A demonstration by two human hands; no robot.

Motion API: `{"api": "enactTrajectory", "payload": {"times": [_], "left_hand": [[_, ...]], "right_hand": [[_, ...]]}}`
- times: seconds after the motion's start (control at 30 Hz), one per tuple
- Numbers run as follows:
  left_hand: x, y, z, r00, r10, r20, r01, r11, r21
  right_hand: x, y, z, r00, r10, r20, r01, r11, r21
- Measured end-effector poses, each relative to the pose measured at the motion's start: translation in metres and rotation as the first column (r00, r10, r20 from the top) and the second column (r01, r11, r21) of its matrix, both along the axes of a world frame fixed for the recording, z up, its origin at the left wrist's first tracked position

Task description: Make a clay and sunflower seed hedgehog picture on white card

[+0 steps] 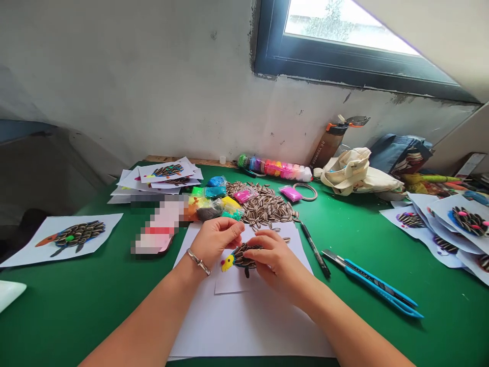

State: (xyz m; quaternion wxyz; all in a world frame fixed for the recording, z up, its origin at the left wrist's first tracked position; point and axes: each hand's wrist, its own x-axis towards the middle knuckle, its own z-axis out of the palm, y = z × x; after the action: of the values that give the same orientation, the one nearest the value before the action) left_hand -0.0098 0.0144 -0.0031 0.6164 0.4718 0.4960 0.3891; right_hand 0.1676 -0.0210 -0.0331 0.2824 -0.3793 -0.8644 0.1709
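Observation:
Both hands are over white paper [244,326] in the middle of the table. My left hand [219,237] has thumb and forefinger pinched together above the yellow head of a seed-covered animal figure [241,256]; anything between those fingertips is too small to name. Dark striped seeds cover the figure's body, and it lies on a smaller white sheet [233,285]. My right hand [273,257] rests over the figure's right side, with its curled fingertips at the seeds and its fingers slightly apart. Beyond the hands is a heap of loose seeds [267,206].
Bagged coloured clay [216,191] lies left of the seeds. A black pen [315,250] and blue cutter [376,283] lie to the right. Finished pictures are at left [91,232] and far right [469,219]. A bottle [328,142] and cloth bag [351,173] stand behind.

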Motion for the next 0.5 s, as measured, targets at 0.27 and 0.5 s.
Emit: {"api": "enactTrajectory", "payload": {"times": [0.27,0.5], "left_hand": [[0.000,0.000,0.001,1.000,0.002,0.002,-0.002,1.000,-0.001],[0.001,-0.001,0.004,1.000,0.017,-0.003,-0.017,1.000,-0.003]], "right_hand": [[-0.003,-0.002,0.002,1.000,0.003,0.008,-0.003,1.000,0.028],[-0.007,-0.008,0.014,0.994,-0.039,0.104,0.034,0.998,0.051]]}}
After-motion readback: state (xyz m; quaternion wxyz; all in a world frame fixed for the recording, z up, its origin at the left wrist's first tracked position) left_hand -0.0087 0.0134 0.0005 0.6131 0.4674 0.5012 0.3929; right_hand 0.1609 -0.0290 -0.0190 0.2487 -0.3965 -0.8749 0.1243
